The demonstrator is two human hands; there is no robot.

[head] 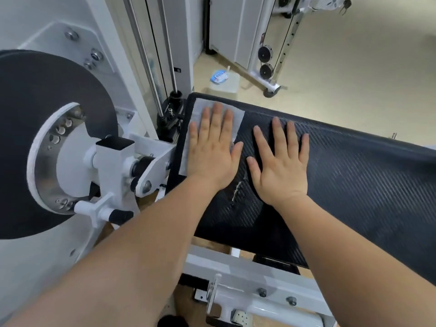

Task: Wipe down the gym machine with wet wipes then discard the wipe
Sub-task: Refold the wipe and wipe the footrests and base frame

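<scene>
Closest to us, below both wrists, a white steel frame [247, 272] with bolts crosses under the machine, and our two bare forearms reach forward over it. The right hand [280, 166] lies flat on the black ribbed pad [354, 175], its grip spread, fingers straight and apart, holding nothing. Just left of it, with the thumbs near each other but apart, the left hand [210, 149] also has its grip spread flat. Its palm and straight fingers press a white wet wipe [200, 107] onto the pad's far-left corner. The wipe lies unfolded under this hand, showing beyond the fingertips and along the hand's left side. Left of the left hand stands a large black disc [35, 95] with a white hub. Beyond the left fingertips rise chrome guide rods [168, 43]. Past them, on the floor [354, 67], a blue and white packet of wipes [220, 76] rests on a pale box [225, 88]. Farthest, beyond the right fingertips, two black pulleys [265, 53] hang on another white machine.
</scene>
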